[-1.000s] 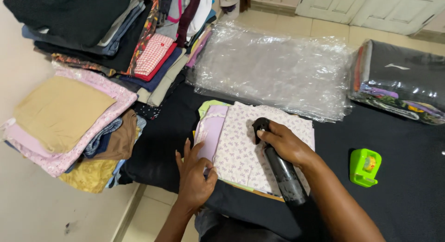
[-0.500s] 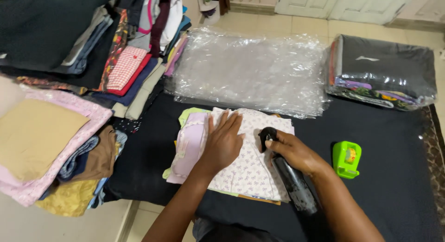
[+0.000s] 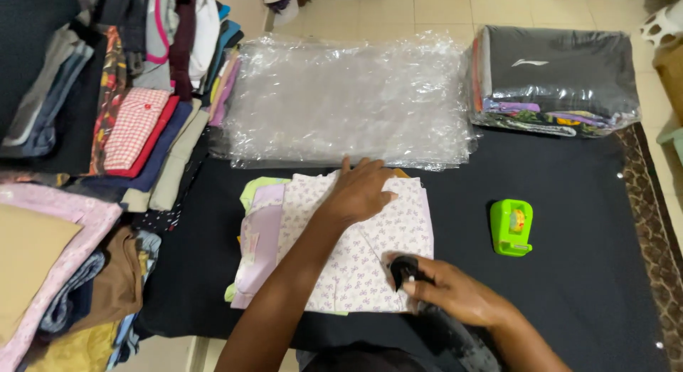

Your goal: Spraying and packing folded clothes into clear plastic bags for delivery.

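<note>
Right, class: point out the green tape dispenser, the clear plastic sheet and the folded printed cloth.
Tape dispenser [image 3: 511, 227], head view, middle of its green top.
Plastic sheet [image 3: 348, 101], head view, centre of the crinkled film.
Printed cloth [image 3: 370, 262], head view, bare patch between the hands.

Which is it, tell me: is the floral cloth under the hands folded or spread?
Folded: floral cloth lies as a compact rectangle.

The left hand has slid to the folded floral cloth's far edge, while the right hand drew the black tool nearer.
</note>
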